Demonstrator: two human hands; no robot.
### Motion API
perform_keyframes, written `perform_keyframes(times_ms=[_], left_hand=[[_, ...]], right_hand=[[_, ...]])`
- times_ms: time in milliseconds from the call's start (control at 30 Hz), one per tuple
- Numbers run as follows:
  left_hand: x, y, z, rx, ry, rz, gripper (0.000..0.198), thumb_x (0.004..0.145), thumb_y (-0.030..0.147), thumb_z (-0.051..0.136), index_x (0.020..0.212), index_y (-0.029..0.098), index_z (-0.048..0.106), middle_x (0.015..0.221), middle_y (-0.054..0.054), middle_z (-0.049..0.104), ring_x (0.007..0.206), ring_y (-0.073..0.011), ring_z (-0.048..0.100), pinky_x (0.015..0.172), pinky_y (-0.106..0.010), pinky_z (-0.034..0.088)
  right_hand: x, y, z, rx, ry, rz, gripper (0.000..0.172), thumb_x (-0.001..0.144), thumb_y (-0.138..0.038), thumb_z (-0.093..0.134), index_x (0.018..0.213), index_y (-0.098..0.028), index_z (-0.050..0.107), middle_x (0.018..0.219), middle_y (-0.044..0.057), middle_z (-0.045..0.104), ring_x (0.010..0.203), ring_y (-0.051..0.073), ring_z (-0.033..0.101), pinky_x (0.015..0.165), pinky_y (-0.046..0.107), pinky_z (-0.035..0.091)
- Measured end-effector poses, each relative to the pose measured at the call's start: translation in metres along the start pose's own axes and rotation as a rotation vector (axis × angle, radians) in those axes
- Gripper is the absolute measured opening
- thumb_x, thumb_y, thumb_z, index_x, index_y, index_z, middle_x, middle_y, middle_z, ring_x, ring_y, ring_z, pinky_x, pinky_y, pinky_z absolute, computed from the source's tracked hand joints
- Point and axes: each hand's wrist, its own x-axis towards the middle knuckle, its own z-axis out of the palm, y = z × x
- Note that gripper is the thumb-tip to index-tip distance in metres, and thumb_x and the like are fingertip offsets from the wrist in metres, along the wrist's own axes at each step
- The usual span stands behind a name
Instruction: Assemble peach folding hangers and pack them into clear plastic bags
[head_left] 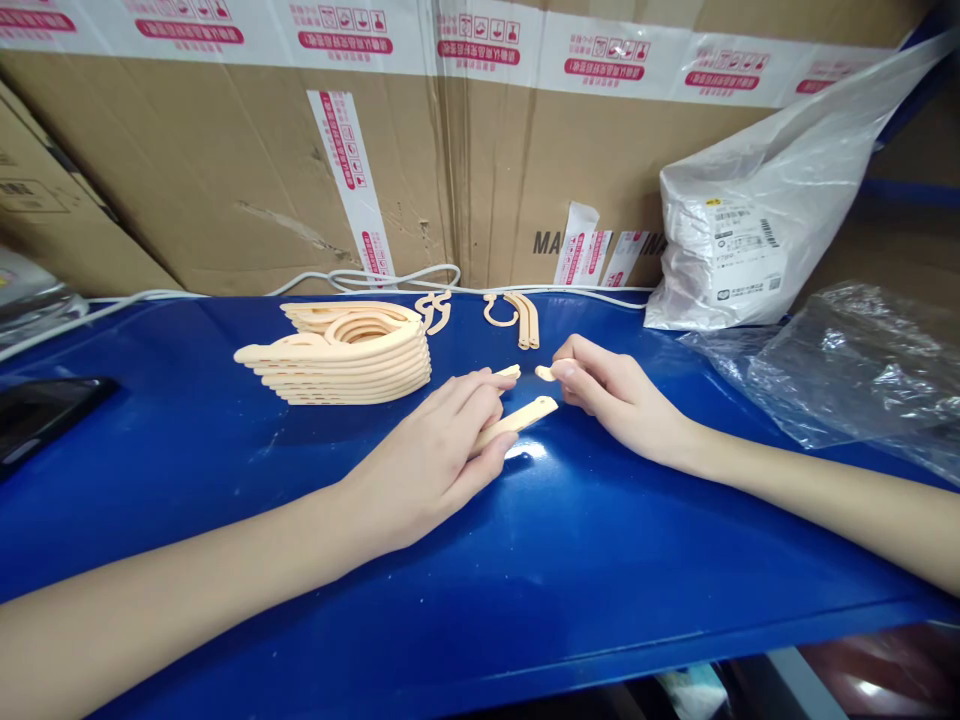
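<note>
My left hand (439,455) rests on the blue table (525,560), fingers closed on two flat cream plastic strips (525,412) whose tips stick out to the right. My right hand (611,392) is curled just opposite, pinching a small cream plastic piece (544,373) between thumb and forefinger, a short gap from the upper strip's tip. A stack of several folded cream plastic hangers (345,352) lies just left of my left hand. Loose cream hook parts (517,315) lie behind the hands.
Large cardboard boxes (450,150) wall off the back. A white cable (390,280) runs along their base. A white labelled plastic bag (742,250) and crumpled clear plastic (862,370) sit at right. A dark phone-like object (45,410) lies at far left.
</note>
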Motion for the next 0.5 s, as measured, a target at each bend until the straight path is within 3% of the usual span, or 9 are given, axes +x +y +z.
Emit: perform_keyframes(times_ms=[133,267,500], left_hand=[[-0.0003,0.0001,0.0002,-0.029,0.031,0.008,0.019,0.104,0.028,0.038,0.086,0.022,0.041,0.116,-0.005,0.06,0.127,-0.0221,0.05,0.1,-0.037,0.044],[-0.0002,0.0006,0.0009,-0.01,0.035,0.01,0.018,0.104,0.027,0.038,0.087,0.022,0.041,0.118,-0.006,0.059,0.128,-0.0221,0.049,0.099,-0.037,0.042],[-0.0005,-0.0006,0.0019,-0.013,0.04,0.013,0.017,0.104,0.028,0.037,0.088,0.022,0.041,0.115,-0.006,0.058,0.13,-0.0227,0.048,0.101,-0.04,0.041]], right_hand=[[-0.003,0.0001,-0.0017,-0.121,-0.065,-0.123,0.034,0.103,-0.043,0.039,0.089,-0.018,0.057,0.064,-0.006,0.049,0.054,0.007,0.043,0.055,0.023,0.032],[-0.0063,0.0027,-0.0027,-0.096,-0.053,-0.225,0.04,0.106,-0.04,0.031,0.083,-0.018,0.055,0.063,-0.005,0.05,0.053,0.007,0.046,0.057,0.023,0.034],[-0.006,-0.0013,-0.0026,-0.131,-0.014,-0.224,0.044,0.103,-0.045,0.036,0.071,-0.018,0.05,0.061,-0.004,0.05,0.054,0.008,0.047,0.056,0.024,0.034]])
